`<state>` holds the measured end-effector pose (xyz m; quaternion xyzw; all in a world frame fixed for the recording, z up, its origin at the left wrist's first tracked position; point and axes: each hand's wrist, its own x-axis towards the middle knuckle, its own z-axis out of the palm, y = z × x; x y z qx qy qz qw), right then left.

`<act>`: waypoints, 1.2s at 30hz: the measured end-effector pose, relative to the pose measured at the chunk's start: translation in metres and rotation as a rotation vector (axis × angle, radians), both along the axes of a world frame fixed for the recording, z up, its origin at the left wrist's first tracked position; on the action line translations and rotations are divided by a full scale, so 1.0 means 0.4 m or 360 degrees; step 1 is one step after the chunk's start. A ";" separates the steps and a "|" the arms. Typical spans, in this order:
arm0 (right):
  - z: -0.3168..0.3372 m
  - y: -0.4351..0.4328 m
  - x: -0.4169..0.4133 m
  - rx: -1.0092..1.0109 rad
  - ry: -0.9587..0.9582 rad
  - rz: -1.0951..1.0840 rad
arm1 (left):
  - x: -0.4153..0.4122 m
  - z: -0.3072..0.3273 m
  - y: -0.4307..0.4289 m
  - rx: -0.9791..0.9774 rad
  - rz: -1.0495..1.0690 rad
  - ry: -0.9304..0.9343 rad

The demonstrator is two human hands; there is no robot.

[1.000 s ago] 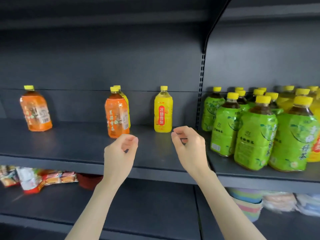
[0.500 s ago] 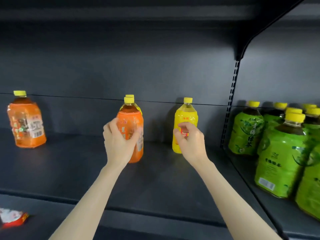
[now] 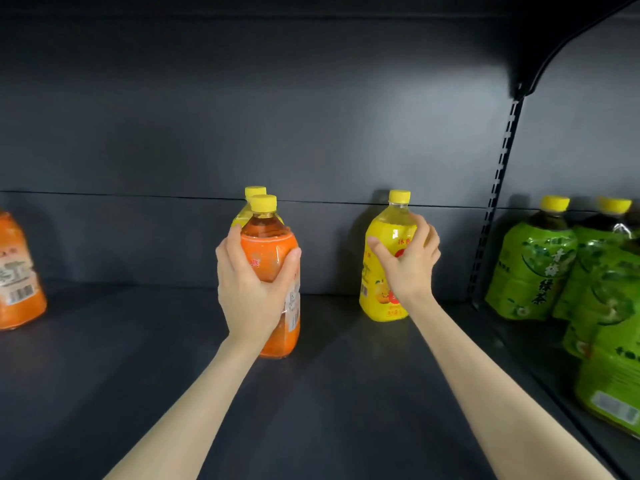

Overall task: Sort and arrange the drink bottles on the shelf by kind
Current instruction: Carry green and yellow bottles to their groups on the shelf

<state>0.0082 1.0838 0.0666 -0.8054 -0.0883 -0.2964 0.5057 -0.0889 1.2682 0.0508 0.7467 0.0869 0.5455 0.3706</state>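
On the dark grey metal shelf [image 3: 346,393], the left hand [image 3: 247,289] holds an orange plastic bottle [image 3: 273,271], fingers [image 3: 292,268] curled round it. The right hand [image 3: 407,268] grips a yellow plastic bottle [image 3: 384,271] the same way.

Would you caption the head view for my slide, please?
Sorting drinks: left hand grips orange bottle, right hand yellow bottle, on shelf.

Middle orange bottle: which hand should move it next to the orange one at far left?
Left. The left hand grips the middle orange bottle and sits on the side nearer the far-left orange bottle. The right hand is wrapped round the yellow bottle, farther away.
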 end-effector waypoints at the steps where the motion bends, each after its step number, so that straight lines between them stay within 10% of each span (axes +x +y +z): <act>1: -0.001 -0.003 0.006 0.0054 0.0025 0.0034 | 0.001 -0.001 -0.002 0.0000 -0.0030 -0.0002; 21: -0.027 0.005 -0.199 -0.0088 -0.0080 -0.0161 | 0.026 -0.009 0.044 -0.0129 -0.0214 0.0008; 36: -0.060 0.042 -0.228 0.0465 -0.0075 0.0236 | 0.117 -0.001 0.195 -0.0478 -0.0840 0.0367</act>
